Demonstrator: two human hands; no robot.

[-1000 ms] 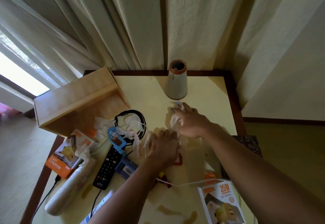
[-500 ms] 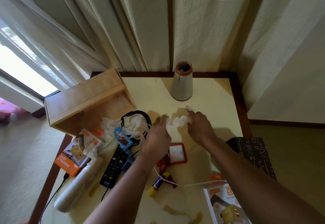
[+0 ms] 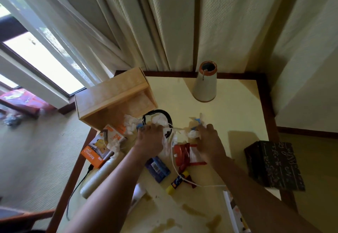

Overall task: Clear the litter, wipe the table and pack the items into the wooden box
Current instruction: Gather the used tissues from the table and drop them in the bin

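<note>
My right hand (image 3: 208, 141) is closed on a wad of white tissue (image 3: 193, 133) near the middle of the yellow table (image 3: 237, 108). My left hand (image 3: 150, 141) reaches over crumpled white tissues (image 3: 130, 123) and a black cable coil (image 3: 157, 113), fingers curled on tissue and a blue wrapper. The wooden box (image 3: 113, 99) lies on its side at the table's left rear, opening towards me. Red wrappers (image 3: 182, 153), a blue packet (image 3: 158, 167) and a yellow-capped glue stick (image 3: 176, 181) lie between my arms.
A conical vase (image 3: 205, 84) stands at the back. An orange charger box (image 3: 99, 150), stacked plastic cups (image 3: 97, 177) and a white cable (image 3: 182, 176) lie at the left and front. Brown spills (image 3: 192, 212) stain the near table. A dark patterned box (image 3: 274, 165) sits at the right edge.
My hands have moved apart: the left went leftwards onto the tissues by the cable coil, and the right stays gripping its tissue wad. The camera tilted up.
</note>
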